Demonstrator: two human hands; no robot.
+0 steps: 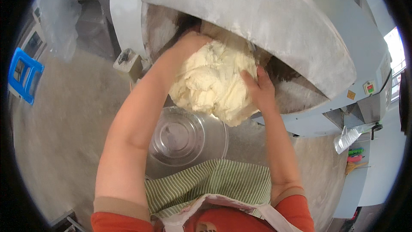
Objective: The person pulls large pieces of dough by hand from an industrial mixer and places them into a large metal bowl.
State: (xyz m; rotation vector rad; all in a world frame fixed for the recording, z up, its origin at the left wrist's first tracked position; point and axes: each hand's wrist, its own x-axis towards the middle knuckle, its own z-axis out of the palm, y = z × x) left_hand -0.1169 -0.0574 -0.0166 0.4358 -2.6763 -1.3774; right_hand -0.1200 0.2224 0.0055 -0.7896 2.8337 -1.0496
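Observation:
A large lump of pale, ragged dough [215, 77] bulges out of the opening of a metal mixing drum [244, 9]. My right hand [261, 85] presses against the dough's right side, fingers spread into it. On the other side my left hand [197, 37] reaches into the drum around the dough's upper left; its fingers are hidden in shadow. The dough rests against my left forearm. Below the dough, on the floor, stands a wide round metal basin [177, 135], partly covered by my arm and the green striped apron [225, 177].
A plastic container [128, 66] stands left of the drum. Farther left is a blue plastic stool [24, 75]. On the right, the machine's housing carries a red and green switch [369, 87]. A clear plastic bag [347, 139] hangs at the right, near a broom [354, 167].

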